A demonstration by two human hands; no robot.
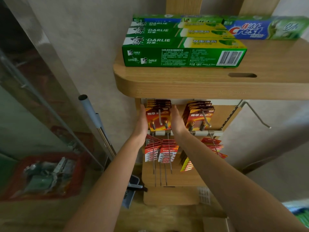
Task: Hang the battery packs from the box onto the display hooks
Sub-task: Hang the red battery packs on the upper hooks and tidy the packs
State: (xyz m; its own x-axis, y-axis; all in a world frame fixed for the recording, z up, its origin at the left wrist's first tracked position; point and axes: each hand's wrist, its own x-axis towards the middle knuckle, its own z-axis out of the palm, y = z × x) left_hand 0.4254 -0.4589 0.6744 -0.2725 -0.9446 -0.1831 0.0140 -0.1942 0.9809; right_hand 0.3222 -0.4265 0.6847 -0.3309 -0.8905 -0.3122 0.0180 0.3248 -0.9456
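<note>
Left hand (pixel 142 121): fingers straight and together, pointing up, palm flat against the left edge of the front battery stack (pixel 158 114).
Right hand (pixel 177 119): fingers likewise straight, palm turned to the stack's right edge; whether it touches I cannot tell.
Battery packs: red and orange cards, several deep, hang on the upper-left display hook (pixel 160 117) just under the wooden shelf (pixel 184 84), between the two palms.
Neighbour stack (pixel 199 114): the same cards on the next hook, just beside the right hand, tilted.
Open room: a narrow gap between the two stacks; to the right a bare hook (pixel 257 114) juts into free space.
Edges: the shelf's rounded front lip overhangs the fingertips closely; a pale rail (pixel 189 132) runs under the cards.
Lower row: red-and-white packs (pixel 160 151) and yellow packs (pixel 187 166) hang on long pegs below the wrists.
Left side: a grey pole (pixel 93 113) leans near the left forearm; a red basket (pixel 41 176) sits well apart.
Writing: green toothpaste boxes (pixel 184 52) on the shelf read "DARLIE", with a barcode; a blue-and-green box (pixel 267 29) reads "Crest". The battery cards carry white Chinese characters, blurred.
</note>
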